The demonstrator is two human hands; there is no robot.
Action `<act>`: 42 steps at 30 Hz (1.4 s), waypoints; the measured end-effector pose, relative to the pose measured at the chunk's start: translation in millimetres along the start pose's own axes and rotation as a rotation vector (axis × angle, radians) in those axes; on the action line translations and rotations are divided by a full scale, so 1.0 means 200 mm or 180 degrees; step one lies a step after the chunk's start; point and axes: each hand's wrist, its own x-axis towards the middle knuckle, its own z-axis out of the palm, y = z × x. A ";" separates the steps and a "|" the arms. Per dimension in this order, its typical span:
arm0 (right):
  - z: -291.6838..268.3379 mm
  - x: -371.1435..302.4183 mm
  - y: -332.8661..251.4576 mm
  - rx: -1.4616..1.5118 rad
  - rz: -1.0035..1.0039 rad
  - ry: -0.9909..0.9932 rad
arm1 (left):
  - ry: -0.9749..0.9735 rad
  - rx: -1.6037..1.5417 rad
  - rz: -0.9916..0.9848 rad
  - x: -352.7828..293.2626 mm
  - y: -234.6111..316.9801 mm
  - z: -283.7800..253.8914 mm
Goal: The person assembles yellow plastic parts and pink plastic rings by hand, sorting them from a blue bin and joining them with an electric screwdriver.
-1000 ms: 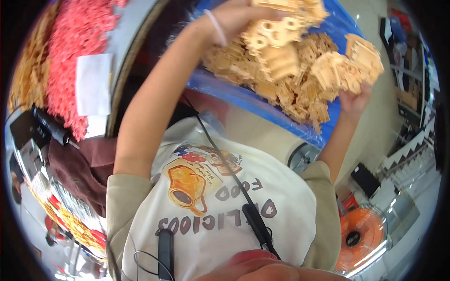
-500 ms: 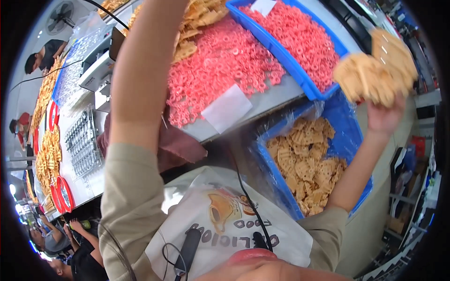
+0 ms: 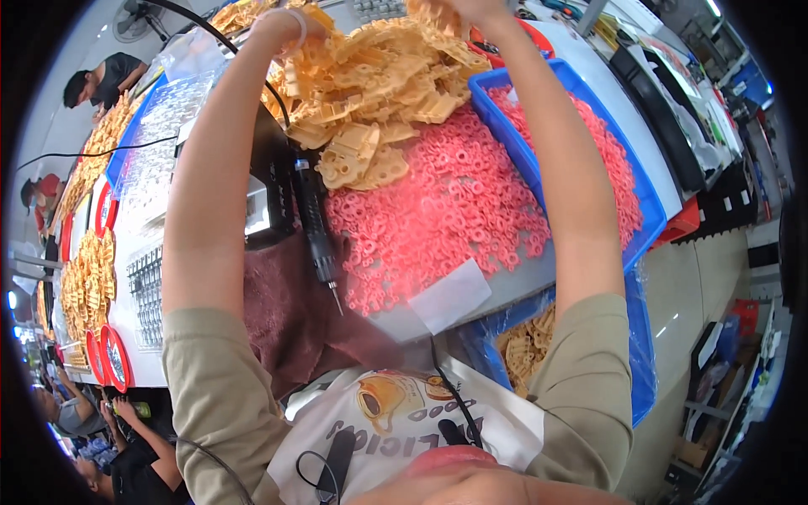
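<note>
At the far edge of a heap of thin yellow plastic parts (image 3: 396,76), my left hand (image 3: 282,32) is closed around some yellow parts, its fingers partly hidden by them. My right hand (image 3: 481,8), cut by the upper edge of the view, grips a bunch of yellow plastic parts (image 3: 436,17) over the heap's far right side. Small pink rings (image 3: 446,202) lie spread in front of the heap. More pink rings fill a blue tray (image 3: 644,252), which my right forearm crosses. A black electric screwdriver (image 3: 316,227) with a thin bit lies right of my left forearm.
A brown cloth (image 3: 286,328) and a white paper slip (image 3: 450,295) lie at the near table edge. Below stands a blue bin (image 3: 644,362) lined with plastic, holding yellow parts. Red-rimmed trays (image 3: 116,358) stand at left. Other people work at the far left.
My right hand has swung from beyond the blue bin at the right to over the yellow heap, with yellow parts in it. My left hand has come into view at the heap.
</note>
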 end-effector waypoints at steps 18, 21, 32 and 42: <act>0.23 -0.12 -0.17 -0.1855 0.0595 -0.1998 | 0.0819 0.1465 0.0475 0.08 -0.03 0.18; 0.23 -0.12 -0.05 -0.1450 0.0473 -0.2206 | 0.0686 0.1204 0.0318 0.02 0.01 0.20; -0.31 -0.45 -0.54 -0.1440 -0.0612 -0.1395 | 0.0706 0.1297 0.0982 -0.01 -0.19 0.31; -1.17 -2.14 -1.17 -0.0324 0.4014 0.0335 | 0.1372 0.1615 0.1356 -0.50 0.04 0.06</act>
